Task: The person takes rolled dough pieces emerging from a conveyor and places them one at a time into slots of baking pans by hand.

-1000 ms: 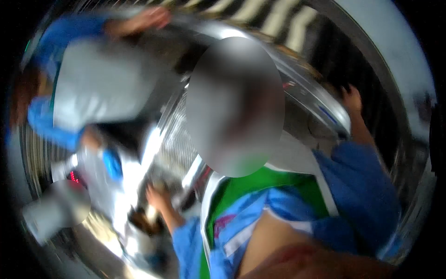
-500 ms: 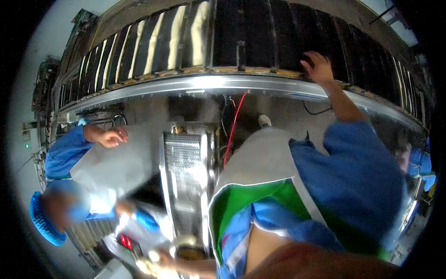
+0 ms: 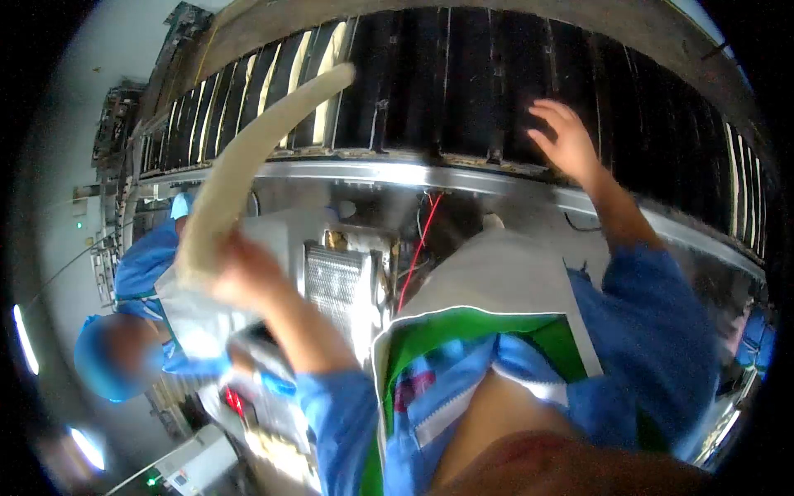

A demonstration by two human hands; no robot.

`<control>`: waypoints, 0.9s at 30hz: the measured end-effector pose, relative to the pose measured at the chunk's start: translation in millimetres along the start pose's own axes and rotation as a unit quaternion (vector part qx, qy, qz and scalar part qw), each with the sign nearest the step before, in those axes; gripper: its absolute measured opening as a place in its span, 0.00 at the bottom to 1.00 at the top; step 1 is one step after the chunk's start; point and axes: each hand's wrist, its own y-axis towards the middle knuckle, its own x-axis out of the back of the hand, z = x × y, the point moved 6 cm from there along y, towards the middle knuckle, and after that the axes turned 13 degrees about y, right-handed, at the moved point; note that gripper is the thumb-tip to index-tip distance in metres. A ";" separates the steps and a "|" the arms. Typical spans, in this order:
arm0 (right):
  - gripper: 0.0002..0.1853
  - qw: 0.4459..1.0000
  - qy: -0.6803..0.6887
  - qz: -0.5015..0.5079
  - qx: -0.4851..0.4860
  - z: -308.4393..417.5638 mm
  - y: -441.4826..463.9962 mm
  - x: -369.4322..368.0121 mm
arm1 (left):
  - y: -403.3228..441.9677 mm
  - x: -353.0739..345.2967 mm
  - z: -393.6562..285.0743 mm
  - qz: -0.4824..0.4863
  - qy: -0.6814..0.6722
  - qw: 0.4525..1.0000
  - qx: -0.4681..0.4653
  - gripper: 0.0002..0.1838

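My left hand (image 3: 248,269) is closed around the lower end of a long, pale strip of dough (image 3: 240,161). The strip rises in a curve, its upper tip in front of the row of black trough-like molds (image 3: 413,83). Motion blurs the hand and the strip. Over the molds farther right, my right hand (image 3: 569,140) holds nothing, with fingers apart; whether it touches a mold I cannot tell. Pale strips (image 3: 331,74) lie in several molds at left, and more strips (image 3: 744,186) at the far right.
A metal rail (image 3: 372,171) runs along the front of the molds. Below it stands a narrow metal conveyor (image 3: 335,277) beside a red cable (image 3: 420,248). At left is a co-worker in a blue cap (image 3: 112,364). A scale-like box (image 3: 198,467) with a red display (image 3: 234,403) sits lower left.
My left hand has come up from the lower left, now carrying the dough strip toward the molds. My right hand stays over the molds. The view has shifted slightly.
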 end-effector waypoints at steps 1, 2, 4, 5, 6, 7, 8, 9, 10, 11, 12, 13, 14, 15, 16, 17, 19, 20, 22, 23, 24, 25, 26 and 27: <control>0.19 1.000 0.004 0.003 -0.002 -8.5 -3.5 -2.8 | -15.8 -46.1 0.3 0.060 0.027 0.997 -0.051 0.16; 0.18 1.000 0.011 0.006 -0.006 -13.5 -7.1 -3.4 | -34.9 -90.3 5.6 0.165 0.075 0.980 -0.088 0.20; 0.18 1.000 -0.004 0.030 0.009 -22.5 -12.5 -6.4 | -81.3 -164.9 28.0 0.354 0.107 0.913 -0.173 0.27; 0.18 0.999 -0.001 0.032 0.010 -24.9 -13.6 -4.8 | -106.5 -191.5 50.9 0.414 0.152 0.880 -0.179 0.28; 0.18 0.999 0.006 0.051 0.004 -26.4 -13.2 -3.5 | -125.5 -212.3 66.8 0.475 0.199 0.838 -0.182 0.30; 0.17 0.998 0.008 0.066 0.003 -28.2 -13.5 -3.9 | -133.2 -222.0 70.6 0.508 0.192 0.826 -0.153 0.32; 0.17 0.998 0.011 0.066 0.003 -31.4 -15.1 -4.5 | -138.8 -229.3 75.9 0.541 0.185 0.811 -0.123 0.34; 0.17 0.997 0.010 0.081 0.005 -36.7 -17.6 -7.1 | -137.4 -234.8 78.6 0.520 0.201 0.820 -0.130 0.27; 0.18 0.995 0.009 0.096 0.007 -39.0 -19.1 -10.2 | -132.9 -241.7 84.1 0.522 0.203 0.819 -0.128 0.27; 0.18 0.994 0.012 0.113 -0.004 -39.0 -19.8 -12.1 | -124.3 -248.6 96.2 0.518 0.224 0.820 -0.092 0.21; 0.18 0.993 0.013 0.119 -0.004 -41.4 -19.5 -12.5 | -120.4 -255.9 107.1 0.513 0.245 0.821 -0.053 0.17; 0.18 0.990 0.003 0.141 0.005 -44.5 -20.5 -19.0 | -111.9 -259.0 96.7 0.502 0.269 0.816 0.103 0.12; 0.19 0.987 -0.007 0.163 0.014 -45.3 -20.4 -24.9 | -103.4 -270.0 103.9 0.498 0.265 0.826 0.012 0.11; 0.17 0.986 0.007 0.169 -0.002 -48.2 -20.3 -30.2 | -97.4 -273.4 109.6 0.436 0.293 0.848 -0.074 0.11; 0.17 0.985 0.012 0.173 0.003 -48.6 -18.2 -34.3 | -92.4 -273.2 108.1 0.369 0.319 0.858 -0.160 0.10; 0.15 0.980 0.009 0.200 0.003 -48.2 -17.1 -40.1 | -91.4 -275.2 128.9 0.367 0.325 0.857 -0.156 0.10; 0.14 0.973 0.007 0.229 0.007 -46.6 -12.2 -50.9 | -86.1 -273.2 155.0 0.382 0.349 0.843 -0.147 0.12; 0.14 0.968 0.007 0.252 0.018 -42.8 -10.1 -56.9 | -83.0 -268.8 155.2 0.380 0.351 0.843 -0.143 0.12; 0.15 0.962 0.002 0.271 0.024 -40.0 -7.3 -63.7 | -84.2 -265.3 167.2 0.507 0.490 0.709 -0.011 0.15; 0.17 0.961 0.002 0.274 0.040 -28.5 -7.2 -72.4 | -78.7 -243.8 156.8 0.533 0.497 0.684 -0.016 0.17; 0.19 0.959 0.002 0.278 0.055 -26.1 -8.8 -78.0 | -80.3 -224.9 149.8 0.493 0.461 0.737 -0.036 0.16; 0.22 0.957 0.002 0.286 0.049 -25.4 -8.6 -81.3 | -85.6 -204.2 144.8 0.447 0.421 0.787 -0.053 0.15; 0.22 0.956 0.000 0.287 0.053 -24.0 -8.8 -77.8 | -97.8 -183.6 140.3 0.431 0.397 0.809 -0.043 0.14; 0.23 0.956 -0.004 0.291 0.048 -20.7 -7.0 -76.1 | -109.9 -159.8 140.8 0.413 0.375 0.830 -0.031 0.13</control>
